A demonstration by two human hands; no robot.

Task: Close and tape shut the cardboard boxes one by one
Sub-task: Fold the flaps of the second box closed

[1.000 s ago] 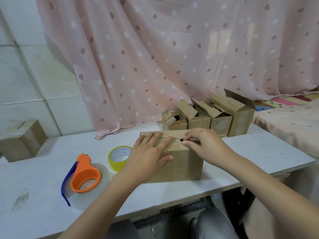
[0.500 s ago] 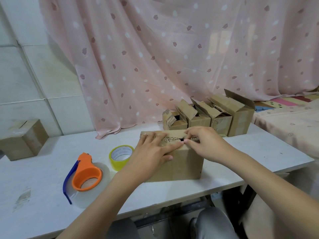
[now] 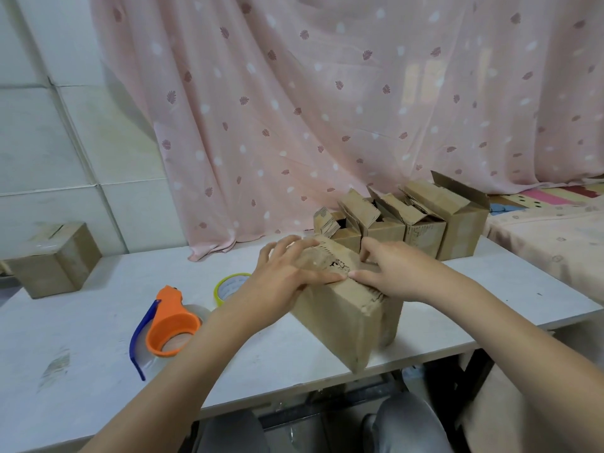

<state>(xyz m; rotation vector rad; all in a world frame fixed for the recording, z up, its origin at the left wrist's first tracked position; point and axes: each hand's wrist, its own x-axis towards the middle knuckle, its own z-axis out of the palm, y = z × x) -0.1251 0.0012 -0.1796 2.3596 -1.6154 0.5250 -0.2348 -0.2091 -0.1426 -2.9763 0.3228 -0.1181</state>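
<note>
A cardboard box [image 3: 343, 318] sits turned corner-on at the white table's [image 3: 81, 338] near edge, its torn flaps pressed flat by a left hand [image 3: 284, 276] and right hand [image 3: 392, 273], fingers straight. The seam between them is partly hidden. Left, a yellow tape roll [image 3: 225, 287] peeks from behind the wrist beside an orange tape dispenser [image 3: 166, 325]. Open boxes [image 3: 408, 223] line the pink curtain [image 3: 327, 109].
</note>
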